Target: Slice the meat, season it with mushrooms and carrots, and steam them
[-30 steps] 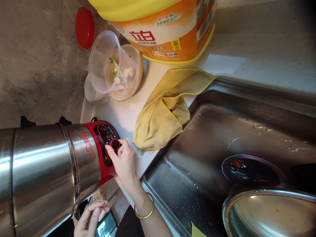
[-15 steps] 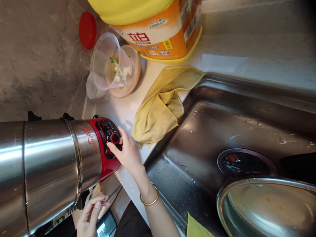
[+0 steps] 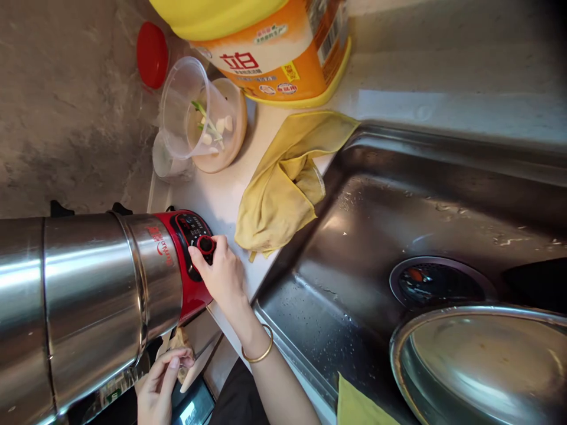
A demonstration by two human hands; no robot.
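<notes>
My right hand (image 3: 224, 274), with a gold bangle (image 3: 260, 345) on its wrist, has thumb and fingers closed around the round black knob (image 3: 205, 245) with a red ring. This knob sits on the black control panel of the red base of a stainless-steel electric steamer (image 3: 93, 289). Below the steamer, at lower left, my left hand (image 3: 159, 381) has its fingertips and thumb drawn together. Whether a small thing is pinched there I cannot make out. Right of the knob, a crumpled yellow cloth (image 3: 277, 206) lies on the white counter by the sink.
The steel sink (image 3: 354, 254) holds a round metal lid or basin (image 3: 487, 360) near its drain (image 3: 438, 283). A large yellow-orange detergent jug (image 3: 274, 65), a clear plastic tub (image 3: 177, 112), a bowl with scallion and garlic pieces (image 3: 230, 156) and a red-lidded jar (image 3: 152, 55) stand at the back.
My right hand's fingers have drawn in closer around the knob. The left hand stays low at the left with little movement. The view has shifted slightly.
</notes>
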